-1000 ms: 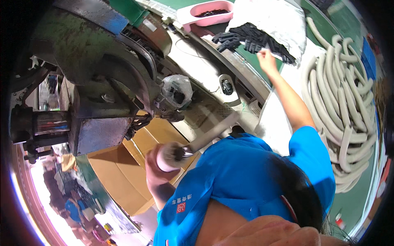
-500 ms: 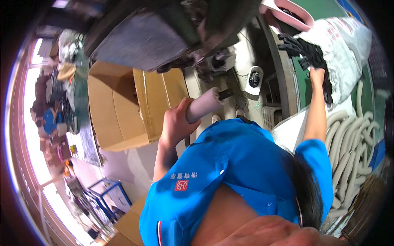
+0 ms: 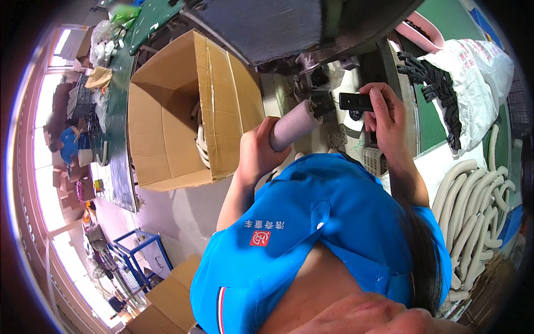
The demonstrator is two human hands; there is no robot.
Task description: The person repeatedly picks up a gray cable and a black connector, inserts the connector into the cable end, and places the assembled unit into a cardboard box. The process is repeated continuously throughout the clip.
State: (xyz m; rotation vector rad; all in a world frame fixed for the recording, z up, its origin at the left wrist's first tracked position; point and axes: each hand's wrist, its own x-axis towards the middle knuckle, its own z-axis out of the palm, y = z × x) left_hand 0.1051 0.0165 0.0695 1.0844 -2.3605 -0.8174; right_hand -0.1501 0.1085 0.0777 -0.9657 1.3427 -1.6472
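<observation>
Left hand wraps a grey tube; right hand, near it, pinches a black part that could slip if held loosely.

Blue shirt, red square badge, white button, striped trim

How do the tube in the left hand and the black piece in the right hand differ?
The tube is pale, while the black piece is dark. The tube is thick and round; the black piece is slim and flat-looking. The tube slants up to the right in the picture, whereas the black piece lies nearly level. Both are held, the tube in the left hand, the black piece in the right hand.
</observation>
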